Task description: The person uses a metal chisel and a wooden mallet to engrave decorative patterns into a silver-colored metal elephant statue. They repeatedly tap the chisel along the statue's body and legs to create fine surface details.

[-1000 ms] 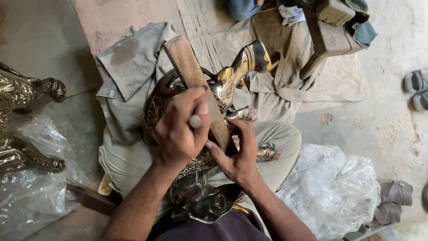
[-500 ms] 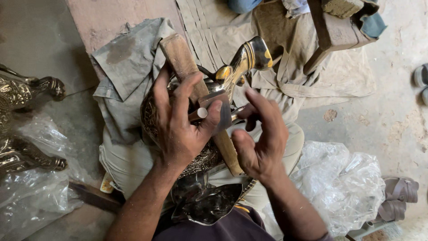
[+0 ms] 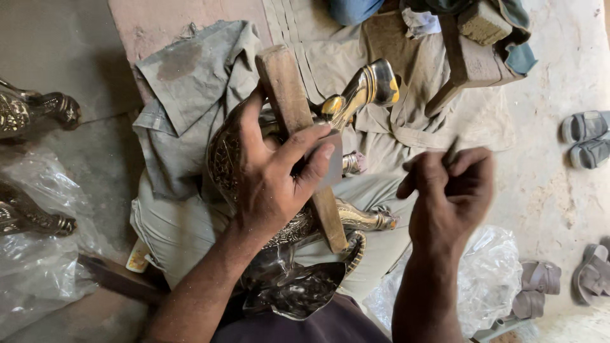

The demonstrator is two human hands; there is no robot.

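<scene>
An ornate brass figure (image 3: 356, 95) with engraved patterns lies across my lap on grey cloth. A long wooden block (image 3: 293, 114) rests along it. My left hand (image 3: 273, 178) grips the block and the brass body together, thumb and fingers wrapped around them. My right hand (image 3: 448, 197) is raised to the right of the figure, apart from it, fingers pinched on a small thin dark tool (image 3: 450, 152) that is blurred.
More engraved brass pieces (image 3: 32, 111) lie on clear plastic at the left. A crumpled plastic sheet (image 3: 495, 267) is at the lower right. Grey sandals (image 3: 584, 136) sit on the floor at the right. A wooden stool (image 3: 473, 60) stands at the top.
My right hand has moved away from the brass figure to the right and lifted. My left hand has shifted its hold from a small tool onto the wooden block.
</scene>
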